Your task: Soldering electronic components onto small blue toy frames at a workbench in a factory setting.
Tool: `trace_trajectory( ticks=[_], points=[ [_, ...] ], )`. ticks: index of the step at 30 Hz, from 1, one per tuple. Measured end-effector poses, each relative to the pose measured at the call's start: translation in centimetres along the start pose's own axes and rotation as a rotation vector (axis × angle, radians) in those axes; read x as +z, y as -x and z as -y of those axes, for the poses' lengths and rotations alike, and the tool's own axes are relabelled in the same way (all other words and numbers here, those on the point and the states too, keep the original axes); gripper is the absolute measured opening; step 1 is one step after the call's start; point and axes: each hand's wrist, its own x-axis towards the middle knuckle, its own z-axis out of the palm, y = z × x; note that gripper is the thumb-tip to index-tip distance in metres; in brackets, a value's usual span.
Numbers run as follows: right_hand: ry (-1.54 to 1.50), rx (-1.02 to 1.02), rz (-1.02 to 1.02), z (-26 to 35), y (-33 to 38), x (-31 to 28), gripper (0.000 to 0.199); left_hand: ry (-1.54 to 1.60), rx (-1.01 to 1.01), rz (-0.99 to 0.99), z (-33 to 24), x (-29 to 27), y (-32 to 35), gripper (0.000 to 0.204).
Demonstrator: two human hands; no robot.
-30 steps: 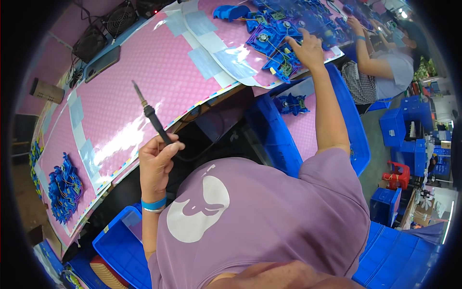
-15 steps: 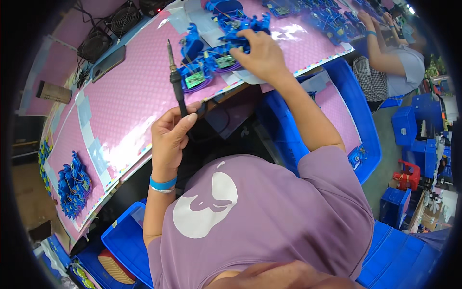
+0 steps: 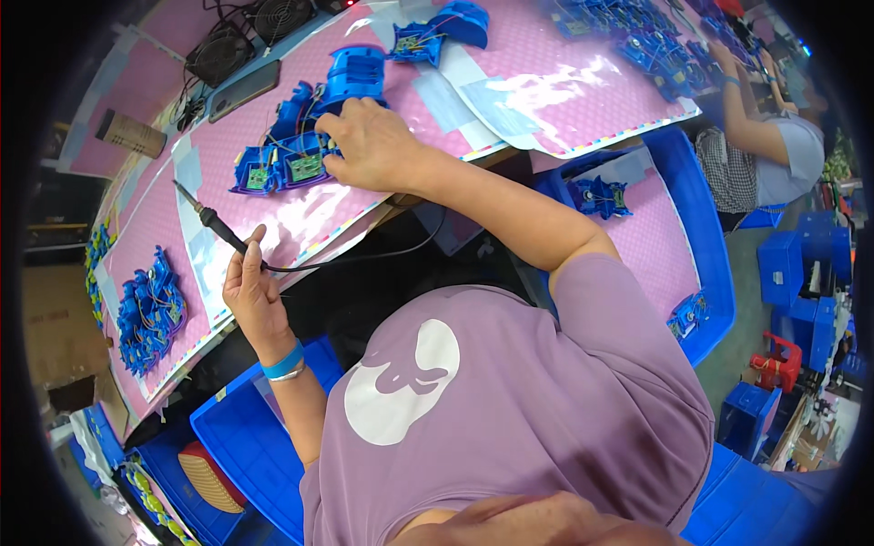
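My left hand [image 3: 256,296] is closed round the black handle of a soldering iron [image 3: 224,227], whose metal tip points up and away to the left. My right hand [image 3: 375,150] reaches over the pink table and grips the right end of a cluster of blue plastic housings [image 3: 296,127] with thin wires. Two green circuit boards show in the cluster, one of them a board [image 3: 305,166] close to my thumb. Part of the housing under my fingers is hidden.
A pile of wired blue housings [image 3: 150,314] lies at the table's left end. Another blue housing [image 3: 419,43] lies at the back. A phone [image 3: 244,91] and black fans [image 3: 218,55] stand far left. Blue bins [image 3: 719,273] flank me; a person [image 3: 774,146] works at right.
My right hand has brought the cluster of blue housings leftward along the table. My left hand, with the soldering iron, has moved left, and the iron now leans further left.
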Motion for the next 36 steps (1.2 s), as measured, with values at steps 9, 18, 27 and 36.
trace_trajectory(
  ticks=[9, 18, 27, 36],
  points=[
    [-0.01, -0.113, -0.371, -2.9, -3.8, -5.2, 0.029, 0.086, 0.002, -0.046, 0.6, -3.5, -0.6, 0.014],
    [0.288, 0.339, -0.028, -17.3, -7.4, -7.9, 0.062, 0.139, -0.061, 0.059, 0.7, -4.2, -1.4, 0.013],
    [0.355, -0.032, 0.175, -9.7, -6.2, -2.7, 0.057, 0.125, -0.055, 0.05, 1.7, -6.0, -1.7, 0.017],
    [-0.194, -0.231, 0.247, -10.8, -10.3, -5.6, 0.07, 0.012, -0.012, 0.009, 2.2, -5.6, -1.1, 0.021]
  ],
)
